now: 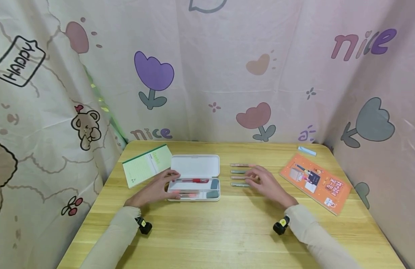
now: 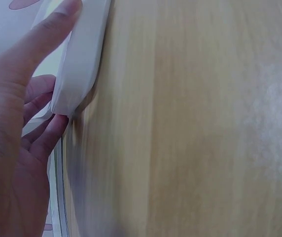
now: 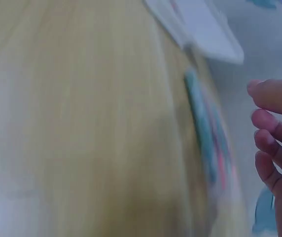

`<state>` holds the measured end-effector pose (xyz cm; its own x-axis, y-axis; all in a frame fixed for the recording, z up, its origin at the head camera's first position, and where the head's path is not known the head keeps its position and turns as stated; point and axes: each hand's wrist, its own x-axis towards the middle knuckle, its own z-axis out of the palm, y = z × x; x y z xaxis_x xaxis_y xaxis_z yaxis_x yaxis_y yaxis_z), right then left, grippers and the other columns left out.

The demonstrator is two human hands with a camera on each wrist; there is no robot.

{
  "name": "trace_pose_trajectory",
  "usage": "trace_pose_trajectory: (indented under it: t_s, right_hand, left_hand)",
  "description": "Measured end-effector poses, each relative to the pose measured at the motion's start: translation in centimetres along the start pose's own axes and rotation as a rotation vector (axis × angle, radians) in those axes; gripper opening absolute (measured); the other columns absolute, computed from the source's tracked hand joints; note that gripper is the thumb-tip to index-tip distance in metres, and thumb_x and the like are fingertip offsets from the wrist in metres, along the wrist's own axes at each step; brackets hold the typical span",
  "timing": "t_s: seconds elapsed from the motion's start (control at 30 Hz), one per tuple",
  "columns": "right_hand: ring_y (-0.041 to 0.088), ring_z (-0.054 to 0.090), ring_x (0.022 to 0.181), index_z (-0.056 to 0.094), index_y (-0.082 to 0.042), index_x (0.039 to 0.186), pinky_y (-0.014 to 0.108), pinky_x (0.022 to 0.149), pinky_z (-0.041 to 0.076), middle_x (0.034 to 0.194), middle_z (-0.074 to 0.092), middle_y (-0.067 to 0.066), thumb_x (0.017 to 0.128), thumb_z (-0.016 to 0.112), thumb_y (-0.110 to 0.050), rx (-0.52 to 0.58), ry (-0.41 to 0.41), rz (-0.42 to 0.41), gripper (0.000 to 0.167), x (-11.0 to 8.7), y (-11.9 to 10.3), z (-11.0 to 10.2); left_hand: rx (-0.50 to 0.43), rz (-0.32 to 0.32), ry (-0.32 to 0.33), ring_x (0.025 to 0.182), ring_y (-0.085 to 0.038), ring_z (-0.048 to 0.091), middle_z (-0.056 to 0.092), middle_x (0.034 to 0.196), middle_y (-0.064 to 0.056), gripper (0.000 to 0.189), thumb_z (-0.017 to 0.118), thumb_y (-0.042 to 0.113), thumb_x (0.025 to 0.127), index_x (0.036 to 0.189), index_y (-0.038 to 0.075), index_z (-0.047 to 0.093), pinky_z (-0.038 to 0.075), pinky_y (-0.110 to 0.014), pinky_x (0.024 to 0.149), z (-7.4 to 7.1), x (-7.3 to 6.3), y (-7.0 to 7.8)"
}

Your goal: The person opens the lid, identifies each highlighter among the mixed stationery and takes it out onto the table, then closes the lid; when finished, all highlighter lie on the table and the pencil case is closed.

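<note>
White pencil case (image 1: 195, 165) lies open on the wooden table (image 1: 207, 235), gripped at its left end.
The left hand (image 1: 156, 188) clamps thumb and fingers round that end; a red pen (image 1: 196, 181) lies inside. The right hand (image 1: 267, 185) hovers over the right ends of four pens (image 1: 239, 184), fingers loosely bent, apart from the thumb.

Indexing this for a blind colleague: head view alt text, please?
A person's left hand grips the left end of an open white pencil case; the right hand is over four pens on a wooden table. A green notebook lies left, an orange book right.
</note>
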<state>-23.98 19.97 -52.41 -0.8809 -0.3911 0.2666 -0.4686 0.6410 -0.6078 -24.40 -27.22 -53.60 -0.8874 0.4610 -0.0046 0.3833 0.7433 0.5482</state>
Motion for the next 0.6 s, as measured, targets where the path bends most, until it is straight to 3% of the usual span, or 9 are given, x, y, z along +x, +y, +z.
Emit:
trace_pose_trajectory:
  t_s: [0.23, 0.4, 0.6]
  right_hand:
    - [0.02, 0.07, 0.106, 0.077, -0.007, 0.122, 0.041, 0.093, 0.062, 0.115, 0.076, 0.003, 0.102, 0.078, -0.017, 0.054, -0.099, -0.113, 0.022, 3.4, -5.0, 4.3]
    - [0.017, 0.066, 0.11, 0.077, -0.011, 0.123, 0.039, 0.097, 0.058, 0.116, 0.077, -0.001, 0.106, 0.073, -0.021, -0.002, -0.221, -0.222, 0.02, 4.8, -7.9, 7.7]
    - [0.01, 0.066, 0.105, 0.079, -0.017, 0.118, 0.033, 0.099, 0.056, 0.112, 0.077, -0.006, 0.107, 0.073, -0.025, -0.106, -0.31, -0.271, 0.015, 5.5, -9.7, 10.2]
  left_hand:
    - [0.0, 0.007, 0.0, 0.154, -0.043, 0.042, 0.047, 0.165, -0.011, 0.097, 0.087, 0.067, 0.084, 0.159, 0.013, 0.058, 0.035, -0.071, 0.125, 0.0, 0.1, 0.0]
    - [-0.004, 0.011, 0.005, 0.153, -0.042, 0.043, 0.047, 0.165, -0.01, 0.096, 0.087, 0.067, 0.084, 0.158, 0.014, 0.059, 0.036, -0.071, 0.125, -0.1, 0.0, -0.1]
    - [-0.003, 0.021, 0.002, 0.151, -0.039, 0.046, 0.048, 0.164, -0.009, 0.095, 0.086, 0.068, 0.085, 0.158, 0.014, 0.059, 0.039, -0.069, 0.124, -0.1, 0.0, -0.1]
